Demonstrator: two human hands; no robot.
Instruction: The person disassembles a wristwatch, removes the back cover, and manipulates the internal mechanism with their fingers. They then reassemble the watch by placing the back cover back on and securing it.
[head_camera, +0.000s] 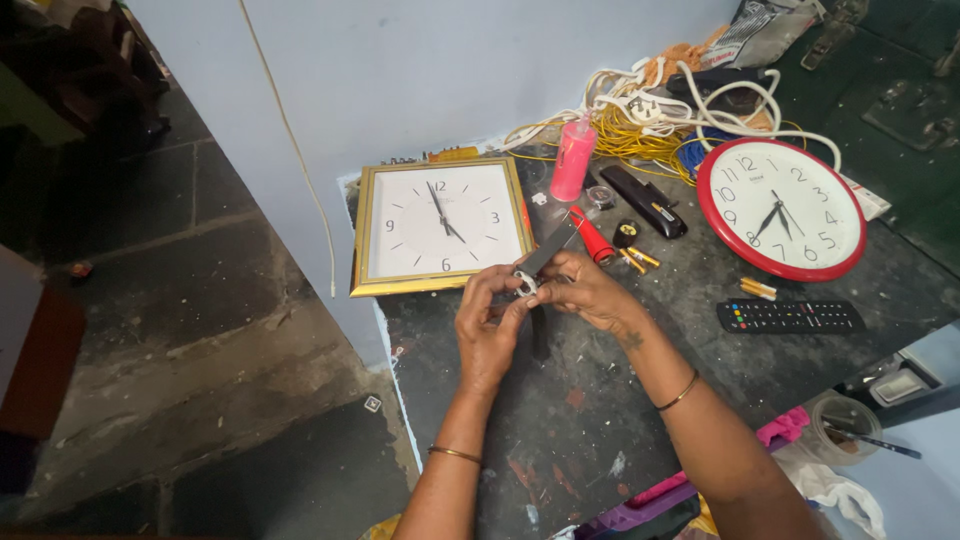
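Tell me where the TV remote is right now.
In the head view the black remote lies flat on the dark worktop at the right, just below the round red-rimmed clock and right of the right hand.

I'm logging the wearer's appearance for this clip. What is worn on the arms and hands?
Both forearms are bare, with no sleeves or gloves. The left hand has a thin metal bangle on its forearm; the right hand has a similar bangle and a small dark mark near the wrist.
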